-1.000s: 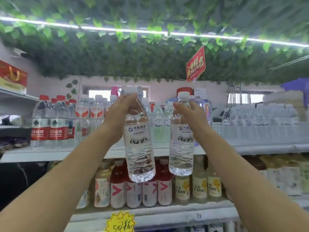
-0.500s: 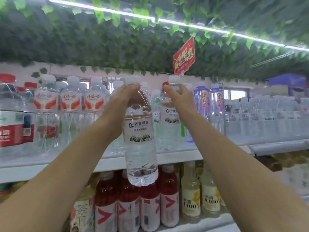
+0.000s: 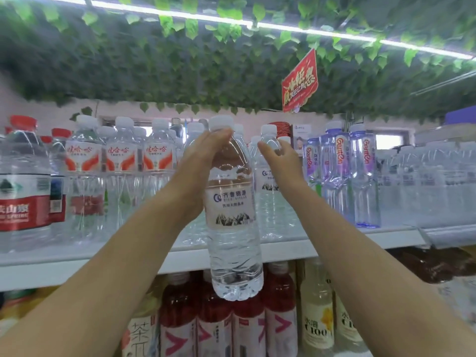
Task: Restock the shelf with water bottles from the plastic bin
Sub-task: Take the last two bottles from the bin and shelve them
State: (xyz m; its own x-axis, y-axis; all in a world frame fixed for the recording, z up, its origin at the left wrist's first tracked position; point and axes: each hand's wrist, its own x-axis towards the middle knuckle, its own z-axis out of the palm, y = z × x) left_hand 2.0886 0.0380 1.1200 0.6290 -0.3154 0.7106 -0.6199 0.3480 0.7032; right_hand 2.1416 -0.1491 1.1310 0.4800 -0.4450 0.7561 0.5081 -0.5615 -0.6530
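Observation:
My left hand grips a clear water bottle with a white cap by its neck and shoulder. The bottle hangs in front of the white shelf, its base below the shelf's front edge. My right hand holds the neck of a second, same-label water bottle, which stands on the shelf between the other bottles. The plastic bin is out of view.
The shelf holds red-labelled bottles at the left and purple bottles at the right. Below stand red drinks and yellow drinks. A red sign hangs under leafy vines overhead.
Both hands and the camera have moved closer to the shelf. The right-hand bottle went from hanging in front of the shelf to standing on it. The left-hand bottle stays hanging.

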